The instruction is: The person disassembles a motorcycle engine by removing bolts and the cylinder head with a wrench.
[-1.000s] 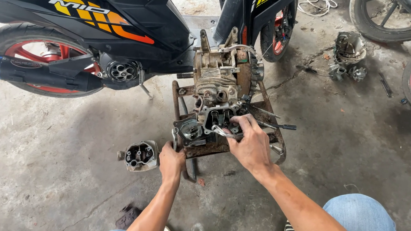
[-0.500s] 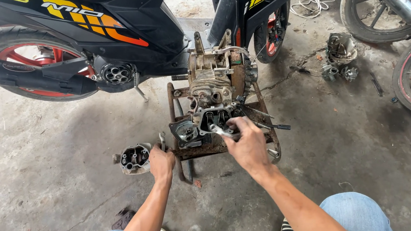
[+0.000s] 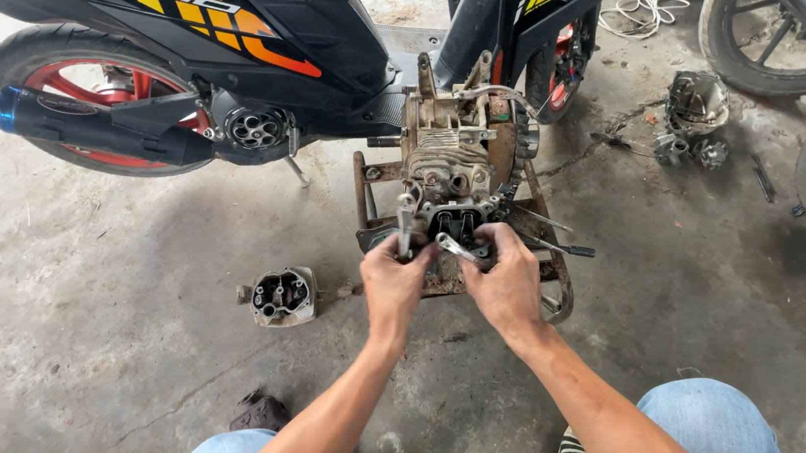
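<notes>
Engine block (image 3: 459, 153), bare metal and grimy, sits on a rusty steel stand (image 3: 367, 189) just above the middle of the frame, on the concrete floor (image 3: 98, 325). Both hands work at its near face. The left hand (image 3: 393, 280) is closed around an upright metal piece at the lower left of the block, and the right hand (image 3: 508, 281) is closed on a silver wrench (image 3: 458, 250) that angles in toward the opening between them. A loose cylinder head (image 3: 283, 296) lies on the floor left of the hands, well apart from the stand. A black scooter (image 3: 245, 24) with a red rear wheel fills the upper left, its exhaust pointing to the left edge. More engine parts (image 3: 694, 117) lie at the upper right, near two other wheels. The risk I see is the wrench slipping off its fastener, since the grip looks short and the metal oily, which could drive the knuckles into the block's edges
</notes>
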